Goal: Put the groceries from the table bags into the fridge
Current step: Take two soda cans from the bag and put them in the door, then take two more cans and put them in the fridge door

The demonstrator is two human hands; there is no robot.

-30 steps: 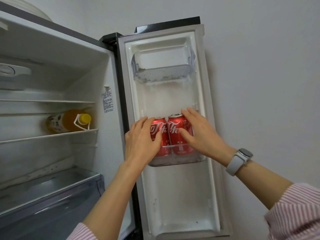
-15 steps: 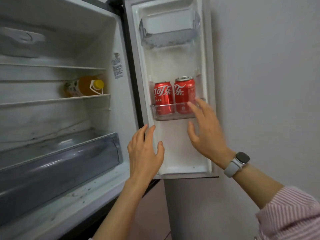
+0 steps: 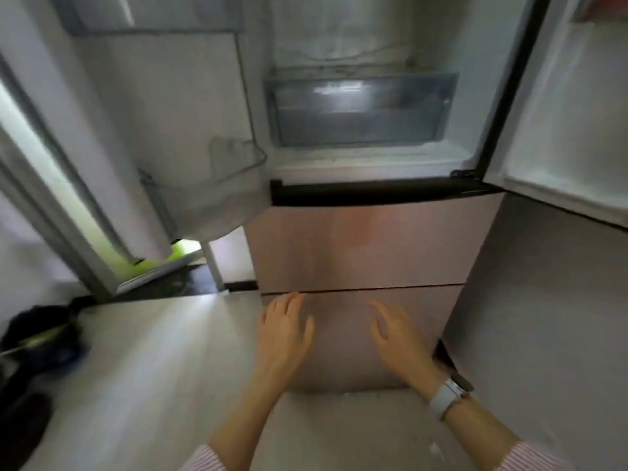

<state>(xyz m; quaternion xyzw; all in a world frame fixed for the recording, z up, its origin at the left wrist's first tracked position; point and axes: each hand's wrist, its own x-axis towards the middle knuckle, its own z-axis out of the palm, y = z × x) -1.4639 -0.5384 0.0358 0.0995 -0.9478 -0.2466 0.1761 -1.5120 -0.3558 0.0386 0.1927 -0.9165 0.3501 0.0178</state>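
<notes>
glossy metallic drawer front [image 3: 356,246], translucent plastic bin [image 3: 360,110]

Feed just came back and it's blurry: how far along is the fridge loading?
Done: nothing stored shows in this view. In hand: nothing; the left hand and right hand hang open before the closed lower drawers. Left: both upper doors stand open; the clear crisper drawer looks unfilled; the bags are out of view.

We look steeply down from head height, close to the fridge [image 3: 356,253] front, both hands apparently just beneath us
</notes>
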